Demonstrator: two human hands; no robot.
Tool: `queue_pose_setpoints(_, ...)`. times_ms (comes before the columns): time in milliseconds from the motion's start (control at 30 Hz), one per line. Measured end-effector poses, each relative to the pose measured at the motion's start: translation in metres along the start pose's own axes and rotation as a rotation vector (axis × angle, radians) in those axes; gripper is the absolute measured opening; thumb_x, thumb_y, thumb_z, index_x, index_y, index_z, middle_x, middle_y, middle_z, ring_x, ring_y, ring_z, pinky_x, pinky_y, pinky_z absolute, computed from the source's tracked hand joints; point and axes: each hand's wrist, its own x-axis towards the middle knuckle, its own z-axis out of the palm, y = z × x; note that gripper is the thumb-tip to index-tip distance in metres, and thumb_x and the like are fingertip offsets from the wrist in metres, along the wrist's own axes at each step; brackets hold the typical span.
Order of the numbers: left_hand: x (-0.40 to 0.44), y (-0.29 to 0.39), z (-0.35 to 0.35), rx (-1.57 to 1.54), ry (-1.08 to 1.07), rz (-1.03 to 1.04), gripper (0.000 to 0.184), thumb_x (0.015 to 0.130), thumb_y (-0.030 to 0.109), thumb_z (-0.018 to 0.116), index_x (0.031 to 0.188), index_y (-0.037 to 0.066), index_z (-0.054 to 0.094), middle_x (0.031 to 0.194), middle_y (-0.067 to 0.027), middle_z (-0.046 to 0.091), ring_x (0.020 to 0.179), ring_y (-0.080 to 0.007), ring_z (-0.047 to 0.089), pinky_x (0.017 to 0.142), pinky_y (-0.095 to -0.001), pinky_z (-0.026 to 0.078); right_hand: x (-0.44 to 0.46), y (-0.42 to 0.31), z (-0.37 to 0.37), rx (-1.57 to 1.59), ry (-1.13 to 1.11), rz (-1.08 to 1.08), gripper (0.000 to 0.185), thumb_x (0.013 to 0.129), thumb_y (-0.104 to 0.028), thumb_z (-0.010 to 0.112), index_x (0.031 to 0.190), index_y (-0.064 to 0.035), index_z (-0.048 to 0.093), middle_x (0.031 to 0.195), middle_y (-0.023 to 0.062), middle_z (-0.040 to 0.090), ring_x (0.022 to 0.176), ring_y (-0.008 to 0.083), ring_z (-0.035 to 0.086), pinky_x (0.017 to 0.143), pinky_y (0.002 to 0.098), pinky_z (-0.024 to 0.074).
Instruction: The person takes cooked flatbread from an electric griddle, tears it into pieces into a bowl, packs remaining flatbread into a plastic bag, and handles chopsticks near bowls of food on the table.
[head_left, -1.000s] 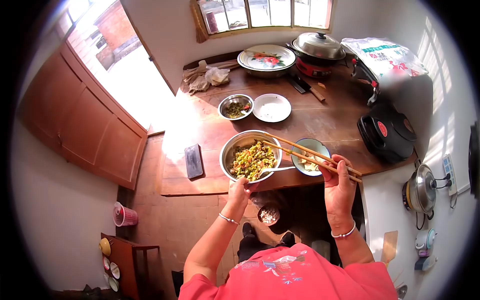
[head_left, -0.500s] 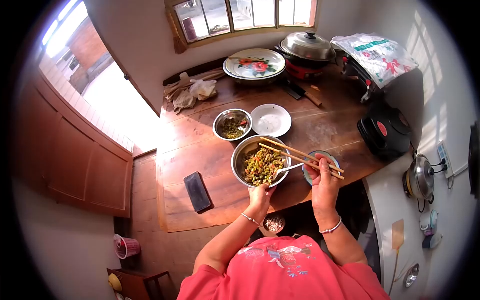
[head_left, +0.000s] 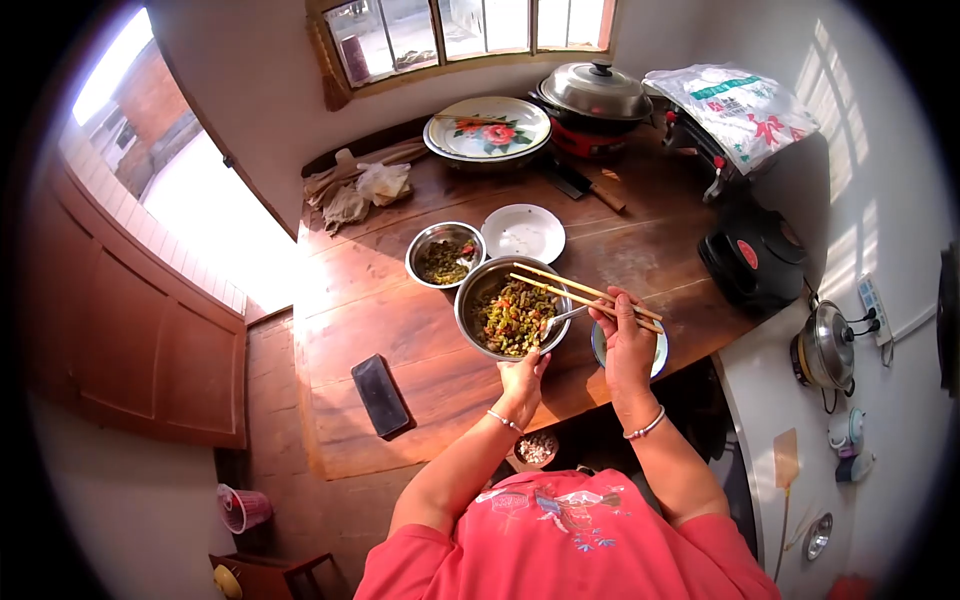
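My left hand (head_left: 522, 385) grips the near rim of a steel bowl (head_left: 463, 325) of chopped green and red food (head_left: 512, 312). A pair of chopsticks (head_left: 590, 290) is held in my right hand (head_left: 628, 350), their tips over the bowl's far part. A spoon (head_left: 570, 315) leans in the food, its handle pointing right. Beneath my right hand sits a blue-rimmed bowl (head_left: 659, 362), partly hidden. Close behind the steel bowl stand a smaller steel bowl (head_left: 413, 262) with similar food and a white plate (head_left: 535, 232) with small specks.
A phone (head_left: 381, 395) lies on the wooden table (head_left: 340, 330) at left. Farther back are cloths (head_left: 350, 195), a floral lid (head_left: 490, 128), a cleaver (head_left: 585, 188) and a lidded pan (head_left: 600, 95). A black appliance (head_left: 755, 258) stands at right.
The head view has shifted. My left hand and the steel bowl have moved slightly away from me, nearer the smaller bowl. The chopsticks moved along with my right hand, still above the food.
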Motion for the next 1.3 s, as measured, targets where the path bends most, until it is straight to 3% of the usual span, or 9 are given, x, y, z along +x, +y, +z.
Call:
queue_pose_setpoints(33, 0.001, -0.003, 0.004, 0.009, 0.068, 0.035, 0.036, 0.081, -0.007, 0.054, 0.113, 0.007, 0.047, 0.106, -0.0078, 0.057, 0.093, -0.0196, 0.058, 0.075, -0.0336, 0.054, 0.005, 0.007, -0.002, 0.008, -0.002, -0.006, 0.022, 0.09, -0.016, 0.053, 0.102, 0.0019, 0.055, 0.094, 0.0084, 0.059, 0.084, 0.0159, 0.061, 0.077, 0.0295, 0.0528)
queue_pose_setpoints(400, 0.002, 0.008, 0.003, 0.011, -0.097, -0.043, 0.04, 0.08, -0.009, 0.054, 0.114, 0.005, 0.038, 0.106, -0.0116, 0.054, 0.089, -0.0232, 0.059, 0.074, -0.0339, 0.054, 0.023, 0.03, -0.007, 0.055, -0.032, 0.021, 0.024, 0.089, -0.018, 0.055, 0.103, 0.002, 0.055, 0.097, 0.0084, 0.058, 0.085, 0.0148, 0.059, 0.079, 0.0293, 0.0512)
queue_pose_setpoints(467, 0.001, 0.007, -0.01, -0.077, -0.072, -0.379, 0.033, 0.082, -0.006, 0.053, 0.112, 0.0, 0.041, 0.103, -0.0146, 0.056, 0.089, -0.0249, 0.06, 0.074, -0.0327, 0.053, 0.022, 0.034, -0.009, 0.053, -0.038, 0.023, 0.026, 0.089, -0.018, 0.055, 0.105, 0.0023, 0.054, 0.097, 0.0088, 0.057, 0.086, 0.0152, 0.059, 0.08, 0.0299, 0.0509)
queue_pose_setpoints(500, -0.039, 0.021, 0.022, -0.021, -0.037, -0.293, 0.024, 0.084, -0.002, 0.052, 0.107, -0.004, 0.045, 0.096, -0.0159, 0.058, 0.088, -0.0248, 0.06, 0.075, -0.0331, 0.053, 0.021, 0.037, -0.01, 0.025, -0.043, 0.012, 0.026, 0.089, -0.018, 0.054, 0.106, 0.0026, 0.053, 0.097, 0.0089, 0.057, 0.087, 0.015, 0.058, 0.081, 0.0296, 0.0507)
queue_pose_setpoints(600, -0.062, 0.032, 0.049, 0.014, -0.406, -0.309, 0.025, 0.094, 0.019, 0.043, 0.107, 0.0, 0.053, 0.099, -0.01, 0.059, 0.092, -0.0186, 0.057, 0.082, -0.0301, 0.046, 0.006, 0.046, -0.006, -0.063, -0.006, 0.056, 0.027, 0.091, -0.019, 0.051, 0.106, 0.0031, 0.052, 0.097, 0.0095, 0.056, 0.086, 0.0153, 0.057, 0.084, 0.0291, 0.0486)
queue_pose_setpoints(1000, -0.027, 0.013, 0.046, -0.197, -0.347, -0.156, 0.022, 0.091, 0.017, 0.046, 0.099, 0.001, 0.058, 0.095, -0.0107, 0.061, 0.089, -0.0191, 0.057, 0.084, -0.0323, 0.045, -0.024, 0.067, -0.013, -0.571, -0.057, -0.252, 0.022, 0.091, -0.019, 0.049, 0.097, -0.0017, 0.061, 0.09, 0.0066, 0.056, 0.081, 0.0157, 0.055, 0.074, 0.0269, 0.0446)
queue_pose_setpoints(1133, -0.004, 0.023, 0.026, -0.183, -0.403, -0.32, 0.016, 0.09, 0.017, 0.048, 0.09, 0.005, 0.059, 0.086, -0.0038, 0.061, 0.084, -0.0174, 0.057, 0.081, -0.0322, 0.045, -0.037, 0.055, -0.012, -0.373, -0.081, -0.057, 0.018, 0.09, -0.016, 0.053, 0.097, -0.0026, 0.061, 0.09, 0.003, 0.055, 0.079, 0.0109, 0.053, 0.074, 0.0242, 0.0433)
queue_pose_setpoints(1200, -0.032, 0.047, 0.059, -0.112, -0.039, -0.288, 0.014, 0.092, 0.02, 0.046, 0.094, 0.009, 0.055, 0.077, -0.0034, 0.059, 0.07, -0.0178, 0.057, 0.067, -0.0314, 0.046, -0.038, 0.05, -0.012, -0.412, -0.057, -0.105, 0.018, 0.09, -0.015, 0.053, 0.098, -0.0019, 0.061, 0.089, 0.0028, 0.057, 0.077, 0.009, 0.053, 0.072, 0.0217, 0.0431)
queue_pose_setpoints(1300, -0.022, 0.058, 0.044, -0.093, -0.016, -0.303, 0.014, 0.092, 0.018, 0.046, 0.093, 0.007, 0.054, 0.07, -0.0026, 0.055, 0.064, -0.0185, 0.056, 0.063, -0.0319, 0.048, -0.036, 0.034, -0.017, -0.4, -0.034, -0.106, 0.019, 0.09, -0.015, 0.054, 0.1, -0.0011, 0.061, 0.087, 0.0024, 0.06, 0.074, 0.0066, 0.052, 0.069, 0.0185, 0.0426)
